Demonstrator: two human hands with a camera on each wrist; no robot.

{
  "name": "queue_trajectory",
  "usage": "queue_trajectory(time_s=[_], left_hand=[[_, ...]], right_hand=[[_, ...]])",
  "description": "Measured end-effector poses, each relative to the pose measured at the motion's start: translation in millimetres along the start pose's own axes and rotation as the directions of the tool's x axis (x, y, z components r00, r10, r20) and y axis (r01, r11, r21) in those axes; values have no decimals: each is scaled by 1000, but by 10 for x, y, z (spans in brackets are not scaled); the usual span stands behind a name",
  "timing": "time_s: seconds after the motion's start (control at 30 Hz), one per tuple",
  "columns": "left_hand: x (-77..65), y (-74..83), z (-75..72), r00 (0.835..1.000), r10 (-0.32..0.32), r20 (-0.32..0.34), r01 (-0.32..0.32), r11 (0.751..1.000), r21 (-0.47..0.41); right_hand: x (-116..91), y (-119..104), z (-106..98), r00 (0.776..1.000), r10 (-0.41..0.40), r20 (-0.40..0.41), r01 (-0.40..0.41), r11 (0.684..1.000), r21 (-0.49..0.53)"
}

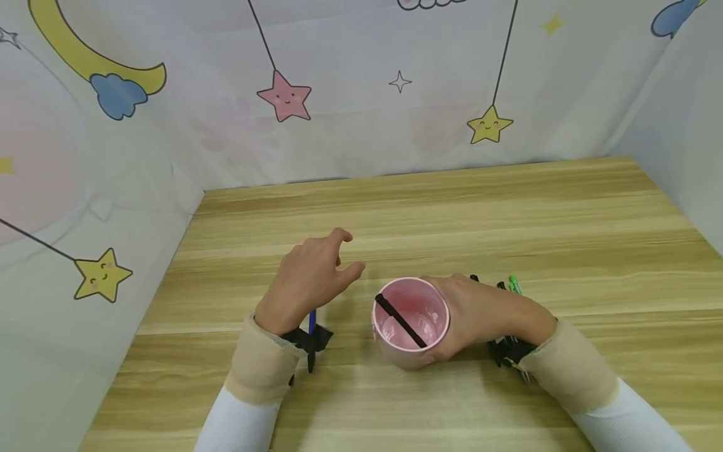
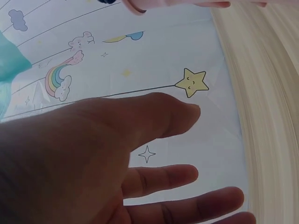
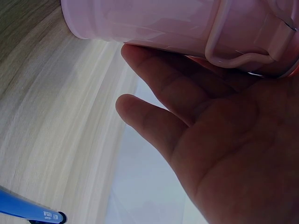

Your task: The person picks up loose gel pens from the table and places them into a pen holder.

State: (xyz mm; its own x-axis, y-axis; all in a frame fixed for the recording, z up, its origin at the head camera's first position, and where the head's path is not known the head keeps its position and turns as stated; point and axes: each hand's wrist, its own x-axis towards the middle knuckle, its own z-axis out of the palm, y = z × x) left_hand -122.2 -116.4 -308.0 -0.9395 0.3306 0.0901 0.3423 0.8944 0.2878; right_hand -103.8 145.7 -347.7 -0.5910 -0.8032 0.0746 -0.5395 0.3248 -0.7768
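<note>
A pink cup [image 1: 408,359] stands at the middle of the table with a black pen [image 1: 401,321] leaning inside it. My right hand [image 1: 480,311] grips the cup from its right side, thumb toward me. In the right wrist view, fingers [image 3: 163,77] of that hand lie along the cup's wall, near a raised loop [image 3: 238,62]. To the cup's left, my left hand [image 1: 313,273] hovers over the table with fingers apart and nothing held. The left wrist view shows its thumb [image 2: 159,114] extended, with the cup's rim [image 2: 133,7] at the top.
Under the left wrist lie a blue pen [image 1: 312,321] and dark pen ends [image 1: 310,363], partly hidden. Beyond the right forearm are several pens, one of them a green pen [image 1: 514,284]. A curtain [image 1: 361,138] printed with stars borders the wooden table [image 1: 452,207].
</note>
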Motion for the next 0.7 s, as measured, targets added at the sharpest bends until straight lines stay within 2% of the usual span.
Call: queue_trajectory(time_s=[0.37, 0.7], left_hand=[[-22, -15, 0, 993, -69, 100, 65, 997, 39], [-23, -30, 10, 985, -79, 151, 72, 996, 53]], right_hand=[[8, -2, 2, 1000, -1, -3, 1, 999, -42], [5, -6, -5, 1000, -4, 2, 4, 999, -49]])
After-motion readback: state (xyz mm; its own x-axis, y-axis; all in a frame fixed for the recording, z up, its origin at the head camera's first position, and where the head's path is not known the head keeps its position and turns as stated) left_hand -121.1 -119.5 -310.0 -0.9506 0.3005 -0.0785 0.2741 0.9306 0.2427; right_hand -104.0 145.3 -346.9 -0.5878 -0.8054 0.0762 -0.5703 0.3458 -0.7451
